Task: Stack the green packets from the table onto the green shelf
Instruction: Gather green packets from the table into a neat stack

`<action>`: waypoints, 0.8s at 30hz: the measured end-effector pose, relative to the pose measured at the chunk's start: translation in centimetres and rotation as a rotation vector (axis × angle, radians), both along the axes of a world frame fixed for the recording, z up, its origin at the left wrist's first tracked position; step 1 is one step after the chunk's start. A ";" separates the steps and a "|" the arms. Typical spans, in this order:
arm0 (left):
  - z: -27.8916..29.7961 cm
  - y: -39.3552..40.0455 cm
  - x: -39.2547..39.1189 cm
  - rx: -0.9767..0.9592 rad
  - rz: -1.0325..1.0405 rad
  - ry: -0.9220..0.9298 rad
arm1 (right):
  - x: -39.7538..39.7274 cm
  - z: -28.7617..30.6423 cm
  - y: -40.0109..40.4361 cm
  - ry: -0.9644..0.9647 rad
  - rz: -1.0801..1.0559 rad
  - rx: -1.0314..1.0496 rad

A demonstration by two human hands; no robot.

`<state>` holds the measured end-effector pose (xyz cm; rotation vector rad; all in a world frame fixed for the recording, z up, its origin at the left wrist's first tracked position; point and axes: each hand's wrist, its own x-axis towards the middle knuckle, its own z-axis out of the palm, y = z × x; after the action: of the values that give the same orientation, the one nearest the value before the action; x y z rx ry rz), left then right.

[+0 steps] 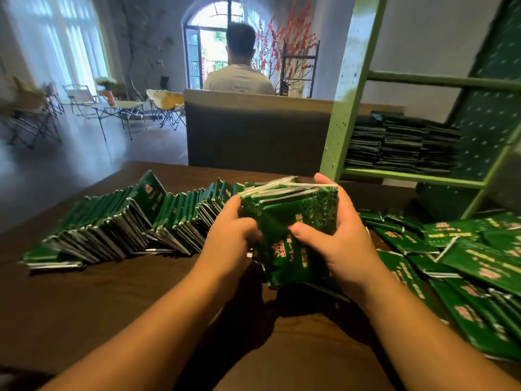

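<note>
Bundle of green packets (290, 221), gripped between left hand (231, 238), right hand (341, 235)

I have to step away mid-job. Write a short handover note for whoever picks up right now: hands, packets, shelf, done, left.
Left hand and right hand both grip one bundle of green packets, held above the table.
A long leaning row of packets lies on the table to the left; a loose pile lies to the right.
Done: the green shelf already holds several stacks.
Left: place the held bundle on the shelf, then move the row and the pile.
</note>
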<state>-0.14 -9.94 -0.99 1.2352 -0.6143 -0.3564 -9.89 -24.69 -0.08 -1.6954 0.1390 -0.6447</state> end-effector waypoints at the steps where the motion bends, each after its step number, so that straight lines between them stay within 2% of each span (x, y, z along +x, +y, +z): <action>1: 0.1 0.6 -0.7 -0.061 -0.018 0.035 | -0.5 0.1 0.8 -0.002 -0.019 -0.060; 4: -0.3 1.3 -2.4 -0.171 -0.013 0.053 | -1.2 -0.4 2.5 0.052 -0.047 -0.198; 9: -2.2 0.7 -3.5 -0.101 -0.028 0.052 | -1.9 -2.3 3.5 0.245 0.028 -0.161; 15: -2.4 0.1 -2.4 -0.194 -0.028 0.124 | -2.0 -2.3 4.2 0.266 0.057 -0.176; 18: -2.5 0.0 -2.3 -0.152 -0.055 0.079 | -1.9 -2.5 4.2 0.299 0.059 -0.186; 21: -2.1 0.3 -1.9 -0.159 -0.020 0.123 | -1.8 -2.4 3.9 0.297 -0.019 -0.193; 24: -2.4 0.5 -1.3 -0.116 -0.037 0.137 | -1.6 -2.8 3.5 0.371 0.011 -0.177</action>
<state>-1.44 -9.42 -3.43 1.0802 -0.5331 -0.4266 -11.49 -21.23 -2.83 -1.9738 0.3426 -0.3353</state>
